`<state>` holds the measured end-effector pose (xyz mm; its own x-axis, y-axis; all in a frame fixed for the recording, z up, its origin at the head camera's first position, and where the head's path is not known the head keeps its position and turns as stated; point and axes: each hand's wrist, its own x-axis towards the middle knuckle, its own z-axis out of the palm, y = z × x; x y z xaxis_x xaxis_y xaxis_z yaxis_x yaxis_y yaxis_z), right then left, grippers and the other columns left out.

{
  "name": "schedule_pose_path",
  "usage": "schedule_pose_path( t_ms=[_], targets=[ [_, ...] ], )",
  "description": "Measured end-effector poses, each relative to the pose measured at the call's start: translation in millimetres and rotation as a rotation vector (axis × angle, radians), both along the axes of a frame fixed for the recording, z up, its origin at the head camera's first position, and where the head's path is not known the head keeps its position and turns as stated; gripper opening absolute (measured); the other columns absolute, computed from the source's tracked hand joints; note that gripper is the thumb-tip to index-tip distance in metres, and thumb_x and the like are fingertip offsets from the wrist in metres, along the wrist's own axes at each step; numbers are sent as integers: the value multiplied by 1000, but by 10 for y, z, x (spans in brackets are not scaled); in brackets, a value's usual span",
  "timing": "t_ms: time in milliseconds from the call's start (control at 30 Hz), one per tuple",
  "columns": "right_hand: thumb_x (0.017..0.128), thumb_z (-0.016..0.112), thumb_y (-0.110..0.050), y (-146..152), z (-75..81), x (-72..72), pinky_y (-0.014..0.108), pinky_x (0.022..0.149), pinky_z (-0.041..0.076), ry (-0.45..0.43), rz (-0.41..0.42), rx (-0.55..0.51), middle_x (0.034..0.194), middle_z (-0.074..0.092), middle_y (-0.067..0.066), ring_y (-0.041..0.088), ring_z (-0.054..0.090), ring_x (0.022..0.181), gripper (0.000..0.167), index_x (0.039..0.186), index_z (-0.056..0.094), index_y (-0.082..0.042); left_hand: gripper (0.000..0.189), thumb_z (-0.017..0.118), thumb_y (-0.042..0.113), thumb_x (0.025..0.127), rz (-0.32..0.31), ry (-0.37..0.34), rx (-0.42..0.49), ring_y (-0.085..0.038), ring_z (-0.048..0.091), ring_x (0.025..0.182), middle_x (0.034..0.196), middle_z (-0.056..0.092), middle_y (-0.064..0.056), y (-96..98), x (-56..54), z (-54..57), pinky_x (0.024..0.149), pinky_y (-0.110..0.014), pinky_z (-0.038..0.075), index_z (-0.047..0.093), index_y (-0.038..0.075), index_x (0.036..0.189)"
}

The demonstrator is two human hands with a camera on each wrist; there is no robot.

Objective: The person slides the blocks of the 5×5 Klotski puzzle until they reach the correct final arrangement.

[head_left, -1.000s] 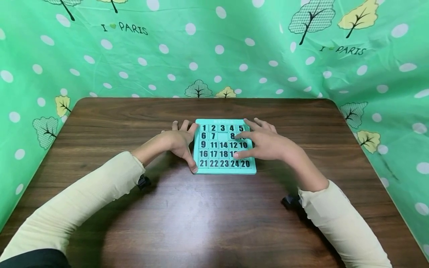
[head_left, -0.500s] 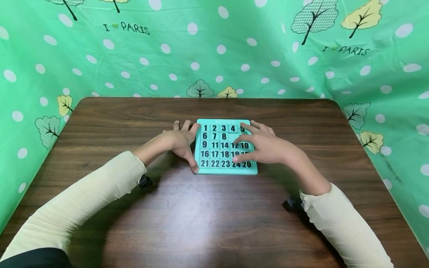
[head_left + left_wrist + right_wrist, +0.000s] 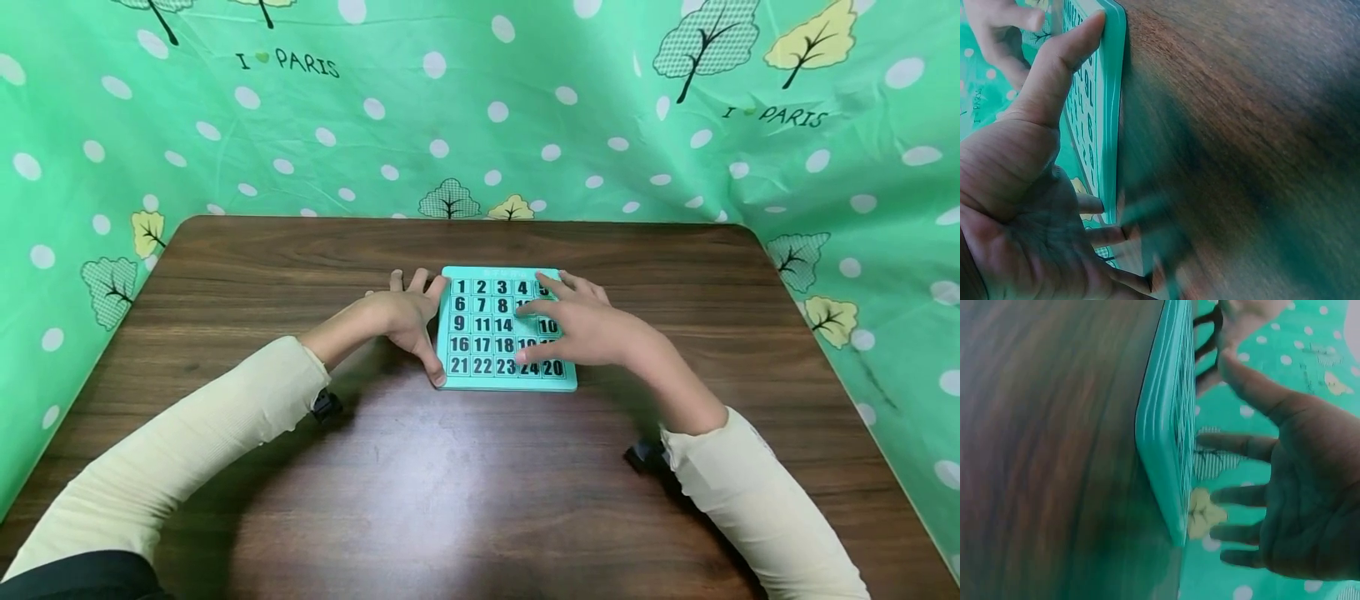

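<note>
A turquoise number slide puzzle [image 3: 495,384] lies flat on the table. My left hand [image 3: 408,318] spans its left side, the thumb [image 3: 1088,37] pressing on the near corner of the frame and the index finger at the far left edge. Over the right side is my right hand [image 3: 596,332], fingers spread. Its index fingertip touches a tile in the second row, right of the 8 tile [image 3: 502,305]; the number is partly covered. Just below that tile is a gap [image 3: 527,326], right of 14. In the right wrist view the thumb [image 3: 1260,387] stretches over the board.
The brown wooden table [image 3: 420,483] extends around the puzzle on all sides. A green dotted cloth [image 3: 480,108] with printed trees hangs behind and beside it. Small black devices [image 3: 327,407] sit under both wrists, at the sleeve cuffs.
The 8 tile slid left into the gap, then the 12 tile moved up from the third row, leaving the gap there. My right index finger shifted with them; my left hand stayed in place.
</note>
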<state>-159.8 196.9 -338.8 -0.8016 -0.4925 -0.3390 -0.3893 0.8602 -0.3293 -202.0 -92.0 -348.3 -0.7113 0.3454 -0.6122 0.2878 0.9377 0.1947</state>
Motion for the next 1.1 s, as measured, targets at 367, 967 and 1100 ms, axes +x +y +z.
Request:
schedule_pose_path(
  t_ms=[367, 967, 1100],
  targets=[
    [99, 78, -67, -67, 79, 51, 84, 133, 14, 52, 7, 47, 187, 24, 23, 59, 12, 173, 70, 152, 73, -22, 160, 106, 68, 65, 5, 5, 0, -59, -10, 173, 185, 2, -15, 17, 1, 35, 126, -92, 22, 0, 26, 177],
    [98, 81, -67, -355, -26, 54, 80, 137, 11, 3, 67, 9, 191, 15, 16, 54, 8, 176, 80, 167, 58, -34, 160, 105, 67, 67, -10, 16, 12, -62, -10, 172, 186, 1, -18, -9, 14, -14, 125, -93, 20, -1, 23, 179],
    [98, 78, -70, -506, -73, 35, 79, 138, 8, -32, 116, 4, 192, 10, 11, 52, 4, 177, 82, 170, 51, -42, 160, 105, 69, 67, -18, 28, 18, -64, -7, 172, 187, 3, -19, 3, 22, -21, 125, -93, 21, 0, 22, 179]
  ],
)
